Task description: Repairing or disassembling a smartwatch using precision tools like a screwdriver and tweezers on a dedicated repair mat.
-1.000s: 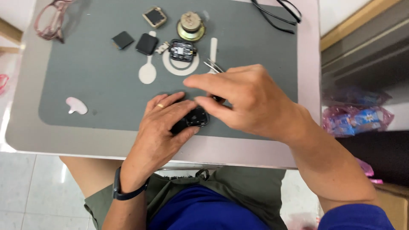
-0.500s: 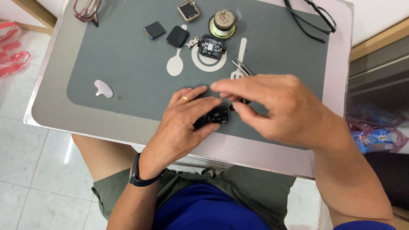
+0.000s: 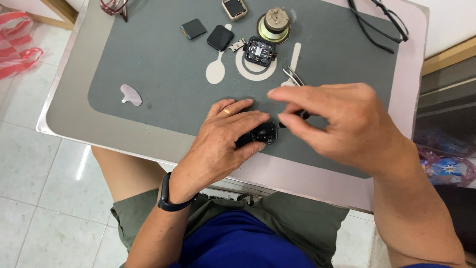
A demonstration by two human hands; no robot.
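2 hands on mat (image 3: 158, 74) | L hand (image 3: 225, 141) pins black module (image 3: 264, 132) | R hand (image 3: 342, 124) above

Bright, even daylight; soft shadows under hands, slight motion blur, glare on floor tiles (image 3: 84, 168).

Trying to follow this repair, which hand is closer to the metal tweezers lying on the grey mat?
Right. The right hand hovers just below the tweezers, its fingers nearly over them. The left hand sits farther down-left, gripping a small black device.

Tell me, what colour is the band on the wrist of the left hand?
Dark navy, nearly black: the wristband on the left hand, seen in the head view.
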